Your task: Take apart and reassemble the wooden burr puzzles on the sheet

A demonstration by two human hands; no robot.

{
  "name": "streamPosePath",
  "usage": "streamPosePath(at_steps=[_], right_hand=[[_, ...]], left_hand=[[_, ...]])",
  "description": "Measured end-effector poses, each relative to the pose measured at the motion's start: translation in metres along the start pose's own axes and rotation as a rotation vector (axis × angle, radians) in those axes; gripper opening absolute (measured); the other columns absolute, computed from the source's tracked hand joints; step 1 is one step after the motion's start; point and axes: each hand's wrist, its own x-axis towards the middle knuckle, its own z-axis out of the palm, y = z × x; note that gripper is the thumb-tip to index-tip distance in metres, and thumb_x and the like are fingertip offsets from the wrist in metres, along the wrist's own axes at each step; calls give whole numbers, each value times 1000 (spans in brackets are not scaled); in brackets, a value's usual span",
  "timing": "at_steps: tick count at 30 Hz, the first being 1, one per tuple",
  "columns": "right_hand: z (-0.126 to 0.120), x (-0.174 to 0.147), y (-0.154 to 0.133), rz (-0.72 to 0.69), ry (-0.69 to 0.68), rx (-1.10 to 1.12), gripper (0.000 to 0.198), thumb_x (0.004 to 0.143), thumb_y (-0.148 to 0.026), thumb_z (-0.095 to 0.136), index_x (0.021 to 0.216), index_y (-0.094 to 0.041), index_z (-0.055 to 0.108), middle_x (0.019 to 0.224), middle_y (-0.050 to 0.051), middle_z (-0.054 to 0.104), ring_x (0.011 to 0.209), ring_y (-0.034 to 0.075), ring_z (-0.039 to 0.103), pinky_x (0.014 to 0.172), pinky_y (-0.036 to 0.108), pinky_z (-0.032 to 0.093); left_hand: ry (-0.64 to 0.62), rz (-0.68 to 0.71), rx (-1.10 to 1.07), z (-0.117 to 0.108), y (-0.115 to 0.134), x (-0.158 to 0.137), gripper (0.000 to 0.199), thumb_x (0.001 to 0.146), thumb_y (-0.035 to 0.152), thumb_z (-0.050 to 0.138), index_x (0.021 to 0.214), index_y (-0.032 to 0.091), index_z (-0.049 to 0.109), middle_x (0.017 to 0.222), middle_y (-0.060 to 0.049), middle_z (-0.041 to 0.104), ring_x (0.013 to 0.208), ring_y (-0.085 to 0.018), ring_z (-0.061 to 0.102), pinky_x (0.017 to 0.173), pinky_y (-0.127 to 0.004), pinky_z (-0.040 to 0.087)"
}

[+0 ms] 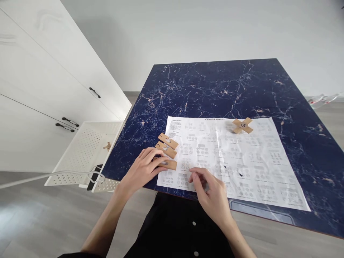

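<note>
On the left edge of a printed sheet (204,143) lie three flat wooden puzzle pieces with notches, in a fanned column. My left hand (143,166) is closed around the nearest wooden puzzle piece (171,164), thumb on its near side and fingers across its left part. Just beyond it are the middle piece (170,152) and the farthest piece (172,143), both with dark pen marks. My right hand (211,190) rests at the sheet's near edge, loosely curled, thumb and index finger slightly apart with nothing visible between them. A cross-shaped wooden assembly (242,125) marked with a letter sits at the sheet's far right.
The sheet lies on a dark blue marble-patterned table (204,89). Two small black specks (240,174) are on the paper. A white perforated cart (77,150) with a cable (53,174) stands left of the table, by white cabinets (53,71). Clear plastic (322,100) shows beyond the right edge.
</note>
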Motion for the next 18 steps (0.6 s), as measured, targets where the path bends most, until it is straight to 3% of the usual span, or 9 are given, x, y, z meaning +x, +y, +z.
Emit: streamPosePath(at_steps=[12,18], right_hand=[[-1,-1,-1,18,-13,14,20,113,-33,54,112,-23,71,85,2,76,61,14,64,50,25,48],[-2,-1,-1,1,-13,8,18,112,-31,54,112,-24,71,84,1,76,60,13,63,49,23,47]], left_hand=[[-34,1,-42,1,-18,6,24,106,38,69,127,25,73,123,-8,70,118,-27,64,107,-47,52],[8,-37,-46,-1,-22,9,28,104,41,72,128,27,73,125,-8,70,118,-27,66,109,-48,53]])
